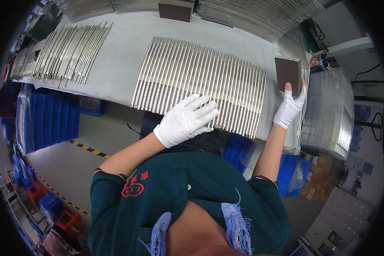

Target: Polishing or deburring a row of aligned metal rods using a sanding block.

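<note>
A wide row of shiny metal rods [200,72] lies side by side on the pale-covered table in front of me. Gloved in white, my left hand [188,117] rests on the near ends of the rods, fingers stretched out and a little apart. At the row's right, my right hand [291,106] grips a dark brown rectangular block [287,70] by its near end. That glove leaves the thumb tip and at least one fingertip bare. The block stands off to the side of the rods, apart from them.
A looser bunch of rods [72,53] covers the table's left end. Another brown block [175,10] sits at the back, by stacks of clear plastic trays [256,15]. More wrapped trays [328,111] stand at right. Blue bins [55,115] are below the table edge.
</note>
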Action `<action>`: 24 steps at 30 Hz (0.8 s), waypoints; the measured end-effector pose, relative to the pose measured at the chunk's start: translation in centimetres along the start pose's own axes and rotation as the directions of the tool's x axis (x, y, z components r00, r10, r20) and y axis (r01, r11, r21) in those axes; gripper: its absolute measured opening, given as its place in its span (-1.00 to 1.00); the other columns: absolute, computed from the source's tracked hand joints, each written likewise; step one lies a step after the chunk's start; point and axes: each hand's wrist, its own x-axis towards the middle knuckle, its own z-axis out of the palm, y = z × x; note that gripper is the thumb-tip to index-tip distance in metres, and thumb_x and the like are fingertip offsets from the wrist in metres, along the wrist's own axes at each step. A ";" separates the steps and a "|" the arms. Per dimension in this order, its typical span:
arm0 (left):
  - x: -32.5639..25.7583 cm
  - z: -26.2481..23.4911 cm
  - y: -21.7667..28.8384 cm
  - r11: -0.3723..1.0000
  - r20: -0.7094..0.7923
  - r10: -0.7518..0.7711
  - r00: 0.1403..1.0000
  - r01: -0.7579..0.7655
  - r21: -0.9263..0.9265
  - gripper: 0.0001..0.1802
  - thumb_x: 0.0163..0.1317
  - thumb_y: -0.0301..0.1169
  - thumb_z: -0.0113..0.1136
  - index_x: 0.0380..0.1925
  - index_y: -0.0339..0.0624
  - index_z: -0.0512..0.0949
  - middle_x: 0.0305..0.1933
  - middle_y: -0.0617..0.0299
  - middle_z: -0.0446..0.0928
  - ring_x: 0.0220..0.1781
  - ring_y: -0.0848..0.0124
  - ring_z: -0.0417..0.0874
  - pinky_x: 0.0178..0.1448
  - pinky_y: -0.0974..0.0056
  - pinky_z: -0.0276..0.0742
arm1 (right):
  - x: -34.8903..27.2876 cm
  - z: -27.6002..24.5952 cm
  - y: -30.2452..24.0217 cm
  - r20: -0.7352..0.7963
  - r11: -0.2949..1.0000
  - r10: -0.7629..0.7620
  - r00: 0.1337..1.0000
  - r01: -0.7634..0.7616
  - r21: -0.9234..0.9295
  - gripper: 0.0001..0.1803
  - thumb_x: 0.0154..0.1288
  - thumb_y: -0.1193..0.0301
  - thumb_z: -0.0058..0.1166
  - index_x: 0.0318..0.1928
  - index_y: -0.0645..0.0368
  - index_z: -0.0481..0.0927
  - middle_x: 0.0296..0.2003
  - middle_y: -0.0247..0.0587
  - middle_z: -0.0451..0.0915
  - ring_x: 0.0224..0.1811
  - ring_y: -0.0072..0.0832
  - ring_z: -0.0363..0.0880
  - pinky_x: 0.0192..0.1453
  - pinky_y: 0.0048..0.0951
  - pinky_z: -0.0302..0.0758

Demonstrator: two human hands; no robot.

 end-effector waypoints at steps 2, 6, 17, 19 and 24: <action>0.4 -0.3 0.5 0.999 0.032 -0.052 0.998 0.051 0.020 -0.33 -0.12 -0.22 0.45 0.06 -0.16 0.51 0.15 0.17 0.51 0.24 0.13 0.49 0.34 0.05 0.39 | -0.3 0.2 -0.7 0.058 0.996 0.082 0.995 -0.080 -0.035 -0.36 0.25 0.38 0.34 0.30 0.22 0.40 0.19 -0.14 0.47 0.17 -0.42 0.47 0.31 -0.43 0.37; 0.3 1.0 0.6 0.988 -0.008 -0.070 0.998 0.070 0.141 -0.33 -0.15 -0.26 0.45 0.06 -0.14 0.52 0.14 0.17 0.52 0.22 0.16 0.50 0.33 0.05 0.39 | -1.0 0.7 -1.0 0.212 0.996 0.085 0.974 -0.076 -0.048 -0.35 0.24 0.39 0.35 0.32 0.19 0.42 0.19 -0.14 0.50 0.19 -0.41 0.47 0.31 -0.42 0.37; 0.3 0.4 0.1 0.989 -0.029 0.057 0.998 -0.060 -0.132 -0.44 -0.10 -0.19 0.39 -0.07 -0.19 0.51 0.03 0.18 0.53 0.06 0.22 0.58 0.13 0.18 0.56 | -1.9 3.1 -3.9 0.784 0.984 0.159 0.600 -0.158 -0.079 -0.44 0.16 0.56 0.33 0.22 0.16 0.55 0.11 -0.28 0.61 0.11 -0.52 0.55 0.26 -0.48 0.43; 0.4 0.1 0.3 0.992 -0.007 0.058 0.998 -0.058 -0.112 -0.45 -0.08 -0.18 0.38 -0.07 -0.19 0.51 0.03 0.17 0.53 0.06 0.21 0.58 0.14 0.16 0.56 | -2.3 4.6 -5.5 0.811 0.989 0.138 0.569 -0.122 -0.083 -0.46 0.16 0.58 0.31 0.20 0.16 0.56 0.08 -0.31 0.62 0.10 -0.53 0.56 0.25 -0.50 0.44; 0.3 0.0 -0.1 0.991 0.016 0.079 0.997 -0.077 -0.108 -0.47 -0.01 -0.15 0.34 -0.07 -0.20 0.51 0.06 0.15 0.53 0.08 0.20 0.58 0.16 0.14 0.56 | -0.6 3.7 -4.5 0.834 0.974 0.194 0.517 -0.200 -0.103 -0.47 0.16 0.60 0.29 0.19 0.16 0.57 0.07 -0.31 0.63 0.09 -0.55 0.56 0.24 -0.51 0.45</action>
